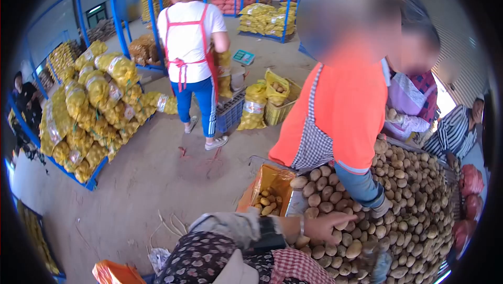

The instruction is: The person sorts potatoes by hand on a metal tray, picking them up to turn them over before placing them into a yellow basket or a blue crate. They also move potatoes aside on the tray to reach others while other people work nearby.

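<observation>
Warehouse with bare concrete floor [157,179]; blue steel rack [115,1] beside yellow mesh potato sacks [97,95]. Before us, grey metal sorting table [293,205] heaped with brown potatoes [414,200]. Our left hand [327,226] rests on the heap's near edge, fingers loosely extended, clasping nothing we can see. Our right hand we cannot find. Co-worker's orange sleeve [356,127] is near.

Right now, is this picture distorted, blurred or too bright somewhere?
Head view: the fisheye lens bends the blue racks and blackens the corners; head view, the daylight in the opening at the right is blown out; head view, the potatoes are sharp and evenly lit, with soft shadows.
</observation>
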`<state>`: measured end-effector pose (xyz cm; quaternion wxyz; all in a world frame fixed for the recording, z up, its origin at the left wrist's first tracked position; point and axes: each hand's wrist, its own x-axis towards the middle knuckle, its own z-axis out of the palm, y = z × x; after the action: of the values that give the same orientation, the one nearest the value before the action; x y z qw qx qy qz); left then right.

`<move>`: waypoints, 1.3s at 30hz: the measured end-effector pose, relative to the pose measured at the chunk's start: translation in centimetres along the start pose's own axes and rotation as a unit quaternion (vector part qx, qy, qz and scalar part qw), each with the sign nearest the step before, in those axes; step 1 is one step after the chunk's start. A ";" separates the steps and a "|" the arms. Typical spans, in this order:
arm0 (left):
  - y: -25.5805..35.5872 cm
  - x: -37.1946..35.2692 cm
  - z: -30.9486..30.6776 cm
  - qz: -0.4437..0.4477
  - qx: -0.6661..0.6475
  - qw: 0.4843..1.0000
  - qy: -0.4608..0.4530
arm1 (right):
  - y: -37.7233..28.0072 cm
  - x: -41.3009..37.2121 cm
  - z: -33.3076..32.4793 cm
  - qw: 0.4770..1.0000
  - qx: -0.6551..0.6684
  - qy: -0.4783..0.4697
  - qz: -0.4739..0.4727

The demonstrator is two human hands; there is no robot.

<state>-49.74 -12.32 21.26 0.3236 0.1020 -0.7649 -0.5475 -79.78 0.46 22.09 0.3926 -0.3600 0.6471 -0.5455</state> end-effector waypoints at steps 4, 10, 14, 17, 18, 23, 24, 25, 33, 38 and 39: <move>-1.6 0.6 4.6 0.021 -0.038 0.999 -0.012 | 1.5 1.8 3.5 0.982 0.084 -0.168 -0.020; -7.2 0.8 4.9 -0.050 -0.074 0.938 0.334 | 0.5 2.1 7.8 0.935 0.199 -0.289 0.047; 0.9 1.7 4.4 -0.187 0.228 0.930 0.219 | 2.9 -0.1 10.2 0.873 0.373 -0.306 0.073; -1.4 1.8 4.3 -0.176 0.287 0.910 0.240 | -0.4 -1.9 11.6 0.796 0.453 -0.371 0.150; -1.6 1.5 4.3 -0.166 0.254 0.919 0.252 | -0.7 -2.5 11.8 0.801 0.445 -0.371 0.153; 0.4 1.4 5.2 -0.159 0.388 0.864 0.280 | -2.3 -5.5 13.0 0.771 0.528 -0.329 0.138; 0.1 0.9 5.4 -0.152 0.410 0.855 0.277 | -3.4 -6.0 13.2 0.770 0.530 -0.328 0.138; -0.7 0.5 5.4 -0.145 0.432 0.847 0.275 | -4.9 -6.5 13.4 0.821 0.419 -0.378 0.090; 1.4 -7.2 -3.4 -0.449 0.325 0.720 0.418 | -3.7 -6.1 7.1 0.927 0.236 -0.280 -0.076; 2.3 0.9 6.7 -0.022 0.222 0.868 0.444 | -2.2 -4.3 12.3 0.814 0.452 -0.364 0.017; 3.4 1.9 7.9 -0.059 0.212 0.869 0.442 | -0.3 -3.3 12.8 0.813 0.449 -0.371 0.017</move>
<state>-55.34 -5.92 23.59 0.5659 0.4443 -0.6320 -0.2878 -66.81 -2.05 21.53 0.7300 -0.3074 0.1414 -0.5939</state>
